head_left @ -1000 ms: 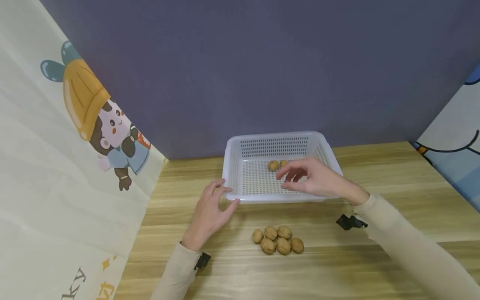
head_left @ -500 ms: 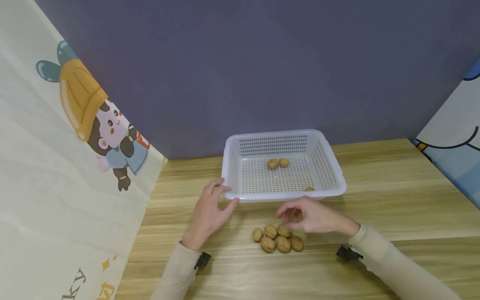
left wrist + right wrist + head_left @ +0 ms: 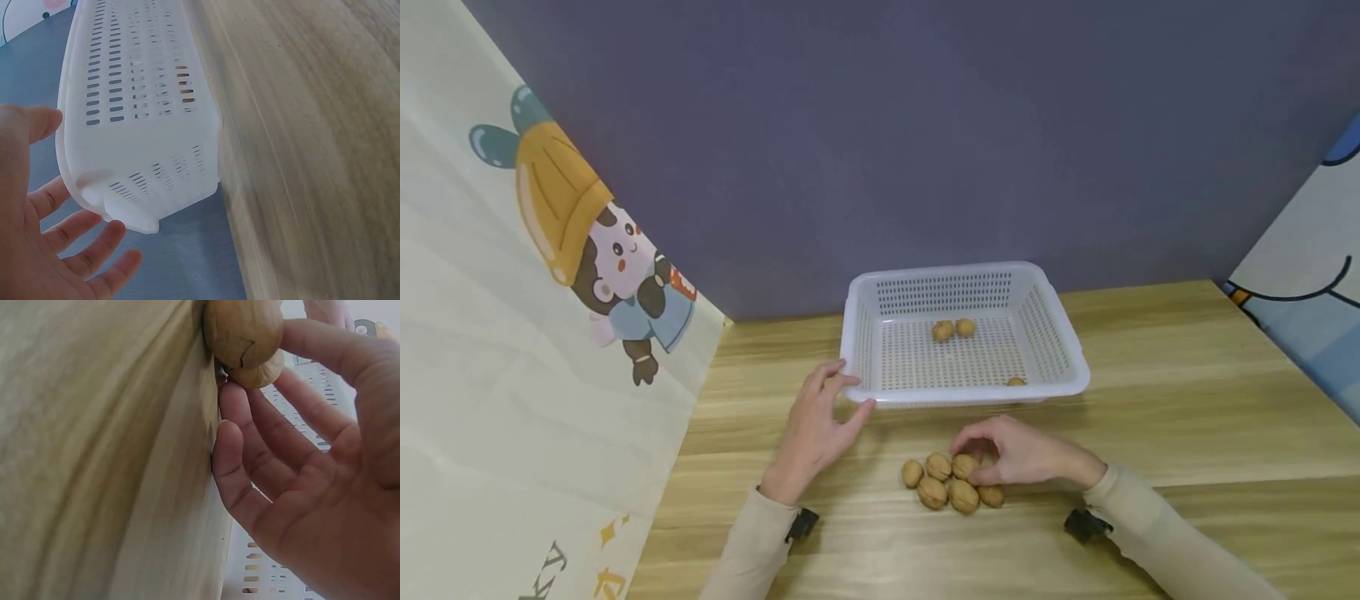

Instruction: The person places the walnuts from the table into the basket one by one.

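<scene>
A white perforated plastic basket [image 3: 966, 393] stands on the wooden table with two walnuts [image 3: 953, 330] near its middle and another walnut [image 3: 1016, 382] by its front wall. My left hand [image 3: 812, 435] rests at the basket's front left corner. In the left wrist view its thumb and fingers lie spread along the rim [image 3: 70, 159]. In front of the basket sits a cluster of several walnuts [image 3: 933, 492]. My right hand [image 3: 1026, 454] is over the cluster's right side, thumb and fingers curled round a walnut [image 3: 964, 467]. The right wrist view shows a nearer walnut [image 3: 244, 331] against the thumb.
The wood-grain table [image 3: 1150, 375] runs out to both sides of the basket. A dark blue panel [image 3: 925, 133] rises behind it. On the left hangs a pale sheet with a cartoon figure [image 3: 625, 267], and another printed sheet [image 3: 1300, 275] hangs at right.
My right hand has come out of the basket, moved down toward the walnut cluster and closed its fingers round a walnut there. My left hand stays at the basket corner.
</scene>
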`<action>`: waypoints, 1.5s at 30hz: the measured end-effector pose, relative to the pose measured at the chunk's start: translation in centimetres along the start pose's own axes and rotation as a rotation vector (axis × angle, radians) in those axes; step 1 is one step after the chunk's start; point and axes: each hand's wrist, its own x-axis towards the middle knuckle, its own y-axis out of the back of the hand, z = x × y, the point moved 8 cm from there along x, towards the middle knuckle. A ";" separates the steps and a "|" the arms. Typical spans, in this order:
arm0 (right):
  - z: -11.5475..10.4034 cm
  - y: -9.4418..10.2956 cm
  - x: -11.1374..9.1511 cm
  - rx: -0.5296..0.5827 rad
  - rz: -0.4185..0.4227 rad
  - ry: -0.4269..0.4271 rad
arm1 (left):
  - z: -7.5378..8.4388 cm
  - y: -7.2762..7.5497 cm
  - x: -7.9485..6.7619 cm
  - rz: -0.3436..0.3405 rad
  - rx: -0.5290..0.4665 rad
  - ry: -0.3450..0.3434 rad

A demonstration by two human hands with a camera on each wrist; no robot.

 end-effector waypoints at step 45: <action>-11.4 15.4 2.3 0.082 0.069 -0.062 | -0.2 -0.2 0.0 -0.020 -0.004 0.022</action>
